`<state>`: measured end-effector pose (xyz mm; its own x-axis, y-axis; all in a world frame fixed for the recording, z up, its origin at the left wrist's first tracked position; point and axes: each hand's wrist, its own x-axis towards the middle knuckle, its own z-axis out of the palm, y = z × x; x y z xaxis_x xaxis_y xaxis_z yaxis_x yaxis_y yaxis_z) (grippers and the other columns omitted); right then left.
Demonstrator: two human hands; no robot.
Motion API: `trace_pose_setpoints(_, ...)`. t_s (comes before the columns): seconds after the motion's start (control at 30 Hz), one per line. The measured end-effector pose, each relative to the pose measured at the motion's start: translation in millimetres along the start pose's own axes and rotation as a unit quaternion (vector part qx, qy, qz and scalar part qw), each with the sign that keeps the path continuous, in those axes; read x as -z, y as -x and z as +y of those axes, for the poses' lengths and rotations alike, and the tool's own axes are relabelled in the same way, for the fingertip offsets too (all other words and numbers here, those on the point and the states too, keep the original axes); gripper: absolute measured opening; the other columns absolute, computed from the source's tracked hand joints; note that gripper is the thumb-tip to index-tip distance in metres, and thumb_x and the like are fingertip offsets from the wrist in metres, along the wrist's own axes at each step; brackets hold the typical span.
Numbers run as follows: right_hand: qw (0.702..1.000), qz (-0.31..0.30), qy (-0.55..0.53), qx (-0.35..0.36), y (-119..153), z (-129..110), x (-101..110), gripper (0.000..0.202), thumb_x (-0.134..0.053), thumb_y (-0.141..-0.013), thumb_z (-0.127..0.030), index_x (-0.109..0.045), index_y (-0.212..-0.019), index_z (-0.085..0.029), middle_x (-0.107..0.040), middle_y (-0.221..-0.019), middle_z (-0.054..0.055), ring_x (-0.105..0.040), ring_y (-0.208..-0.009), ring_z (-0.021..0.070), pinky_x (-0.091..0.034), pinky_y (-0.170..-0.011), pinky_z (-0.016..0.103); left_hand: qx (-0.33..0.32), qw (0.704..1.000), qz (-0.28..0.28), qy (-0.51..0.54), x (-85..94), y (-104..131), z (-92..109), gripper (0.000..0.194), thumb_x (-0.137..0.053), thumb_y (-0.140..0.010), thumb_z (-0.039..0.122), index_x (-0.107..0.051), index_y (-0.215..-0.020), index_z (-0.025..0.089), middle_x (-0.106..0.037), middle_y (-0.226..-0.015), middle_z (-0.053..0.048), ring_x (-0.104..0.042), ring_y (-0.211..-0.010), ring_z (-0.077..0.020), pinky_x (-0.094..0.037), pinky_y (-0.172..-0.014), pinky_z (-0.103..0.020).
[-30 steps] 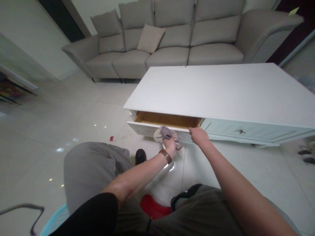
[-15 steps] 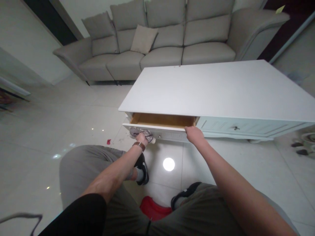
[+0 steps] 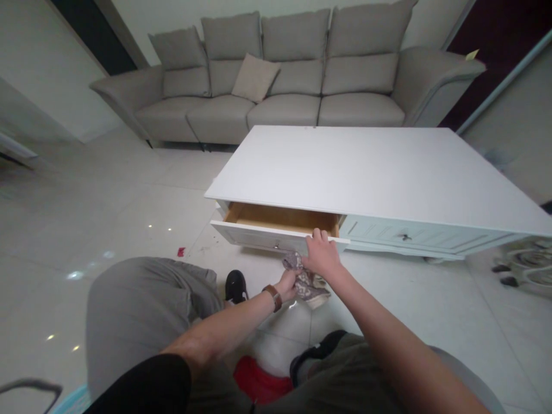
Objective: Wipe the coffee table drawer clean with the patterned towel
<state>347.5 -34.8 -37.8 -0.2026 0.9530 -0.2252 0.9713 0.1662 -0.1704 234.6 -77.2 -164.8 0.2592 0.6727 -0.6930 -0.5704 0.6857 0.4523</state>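
Observation:
A white coffee table (image 3: 345, 167) stands before me with its left drawer (image 3: 259, 237) pulled partway out, showing a bare wooden inside. My right hand (image 3: 322, 253) hooks its fingers over the top edge of the drawer front, near the right end. Below it, my left hand (image 3: 288, 284), with a brown-strapped watch on the wrist, is closed on a crumpled grey-brown patterned cloth (image 3: 308, 287). The cloth hangs in front of the drawer, close under my right hand. Whether the right thumb touches the cloth I cannot tell.
A grey sofa (image 3: 284, 109) with a beige cushion (image 3: 256, 78) stands behind the table. A closed drawer (image 3: 403, 237) is on the right. On the tiled floor lie a red scrap (image 3: 181, 252) and, between my feet, a red object (image 3: 261, 379).
My left hand has moved the cloth right, from the drawer front's left end to below my right hand. The right hand has shifted slightly left along the edge, still gripping it.

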Motion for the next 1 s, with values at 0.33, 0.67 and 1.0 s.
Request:
trace_pose_setpoints(0.33, 0.866, -0.008, -0.499, 0.039, 15, 9, -5, 0.085, -0.07, -0.069, -0.026, -0.041, -0.148, -0.016, -0.062, -0.138, 0.015, -0.064, -0.118, 0.0252, -0.05, -0.099, 0.037, -0.039, 0.951, -0.198, -0.234, -31.7, 89, 118, 0.024, -0.077, -0.08, 0.029, -0.075, -0.101, 0.018, -0.076, -0.09, -0.01, -0.073, -0.094, -0.0277, -0.058, -0.085, -0.04)
trace_pose_setpoints(0.67, 0.908, 0.22, -0.319, -0.157, 23, 15, 68, 0.039, -0.063, -0.073, -0.032, -0.066, -0.109, -0.018, -0.074, -0.112, 0.014, -0.068, -0.104, 0.0327, -0.054, -0.092, 0.045, -0.194, 0.847, 0.063, -0.49, 35.6, 55, 328, 0.021, -0.075, -0.067, -0.002, -0.072, -0.065, 0.018, -0.072, -0.069, -0.004, -0.073, -0.088, -0.0236, -0.054, -0.087, -0.028)
trace_pose_setpoints(1.0, 0.993, 0.069, 0.09, -0.031, -21, -77, -17, 0.075, -0.065, -0.082, -0.031, -0.044, -0.154, -0.028, -0.034, -0.163, 0.015, -0.025, -0.147, 0.0446, -0.018, -0.114, 0.07, -0.152, 0.84, 0.129, -0.504, 77.4, 11, 330, 0.029, -0.074, -0.067, -0.002, -0.065, -0.056, 0.022, -0.064, -0.062, -0.004, -0.072, -0.1, -0.0277, -0.053, -0.098, -0.036)
